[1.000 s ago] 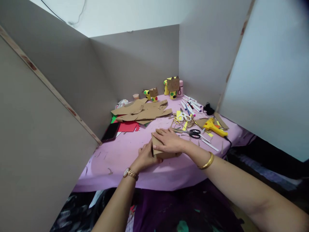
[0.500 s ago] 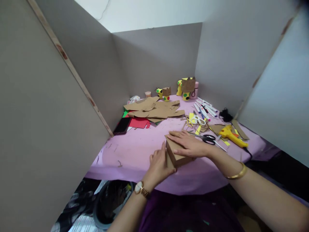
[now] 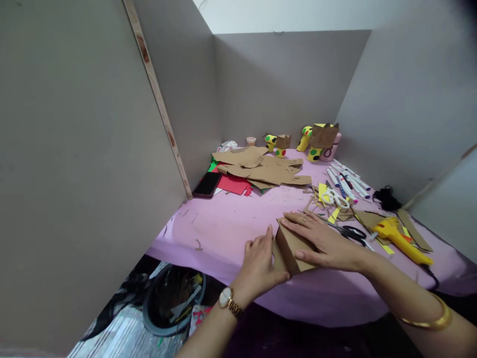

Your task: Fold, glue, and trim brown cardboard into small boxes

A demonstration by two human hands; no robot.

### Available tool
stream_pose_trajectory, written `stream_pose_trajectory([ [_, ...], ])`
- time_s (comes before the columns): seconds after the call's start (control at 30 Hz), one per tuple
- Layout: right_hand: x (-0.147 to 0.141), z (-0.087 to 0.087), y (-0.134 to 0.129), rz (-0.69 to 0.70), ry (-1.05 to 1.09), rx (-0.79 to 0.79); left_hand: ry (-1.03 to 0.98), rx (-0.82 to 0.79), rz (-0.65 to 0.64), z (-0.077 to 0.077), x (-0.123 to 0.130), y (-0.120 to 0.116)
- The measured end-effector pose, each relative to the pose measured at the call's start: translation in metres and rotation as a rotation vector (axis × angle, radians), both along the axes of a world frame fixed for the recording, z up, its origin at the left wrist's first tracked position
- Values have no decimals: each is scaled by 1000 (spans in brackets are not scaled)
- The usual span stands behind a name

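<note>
A small brown cardboard box point(image 3: 292, 243) is at the near edge of the pink-covered table. On its top my right hand point(image 3: 324, 243) lies flat, with the fingers stretched out and the thumb apart. My left hand point(image 3: 261, 266) grips a flap at the box's left side, index finger up along it and thumb at the near lower corner. The box's right part is hidden under my right hand. Just beyond that hand lie black-handled scissors point(image 3: 354, 232) and white-handled scissors point(image 3: 334, 198).
Cardboard cut-outs point(image 3: 261, 171) and red paper point(image 3: 233, 185) lie at the back, beside a phone point(image 3: 207, 185). Markers point(image 3: 348, 181) and a yellow glue gun point(image 3: 402, 241) are on the right. Yellow spotted figures point(image 3: 316, 141) stand behind. A bin point(image 3: 149, 318) is below at left.
The view has turned left, so everything appears farther right. Both hands stay on the cardboard box in nearly the same hold.
</note>
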State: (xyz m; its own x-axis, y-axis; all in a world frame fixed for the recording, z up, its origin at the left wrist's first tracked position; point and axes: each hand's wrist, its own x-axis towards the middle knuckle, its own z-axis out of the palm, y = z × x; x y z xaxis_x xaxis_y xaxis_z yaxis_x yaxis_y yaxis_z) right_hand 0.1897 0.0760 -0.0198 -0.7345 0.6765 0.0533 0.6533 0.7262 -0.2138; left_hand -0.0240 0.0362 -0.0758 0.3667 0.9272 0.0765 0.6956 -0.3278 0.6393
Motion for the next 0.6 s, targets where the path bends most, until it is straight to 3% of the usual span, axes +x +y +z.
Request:
stream_pose_trajectory([
  [0.6, -7, 5, -5, -30, -50, 42, 12, 55, -47, -3, 2, 8],
])
